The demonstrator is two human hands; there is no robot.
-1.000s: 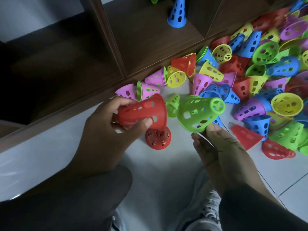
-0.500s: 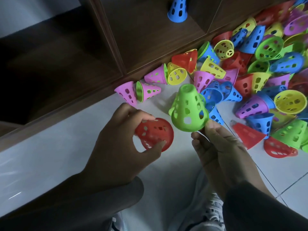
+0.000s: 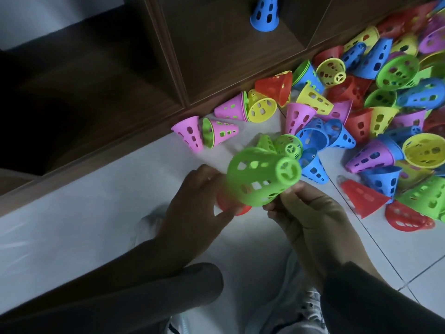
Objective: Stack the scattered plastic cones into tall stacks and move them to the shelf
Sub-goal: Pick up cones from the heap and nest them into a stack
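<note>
Two hands meet low over the tiled floor (image 3: 397,256), each carrying one perforated plastic cone. Left hand (image 3: 192,208): fingers curled round a red cone (image 3: 237,208), of which only a sliver of rim shows below and behind the green one. Right hand (image 3: 310,220): fingertips pinching the wide rim of a green cone (image 3: 260,179), which lies tilted with its spoked narrow end toward the upper right; its outline is motion-blurred. The two cones overlap in view; whether they already touch cannot be told.

Judged step: nesting the green cone over the red one to begin a stack. To do this well, bring both axes into line, turn the green cone's open mouth toward the red cone's narrow tip, and slide it on straight, since a skewed approach would likely snag rim against holes. Holding the lower cone near its base leaves the taper free.

Scattered cones (image 3: 361,112): a loose heap of pink, yellow, blue, red and green pieces on the floor at upper right, running along the foot of the shelf (image 3: 216,56). Several already sit nested in pairs. One shelf compartment holds a single upright blue cone (image 3: 264,13); the darker compartment to its left shows nothing discernible.
</note>
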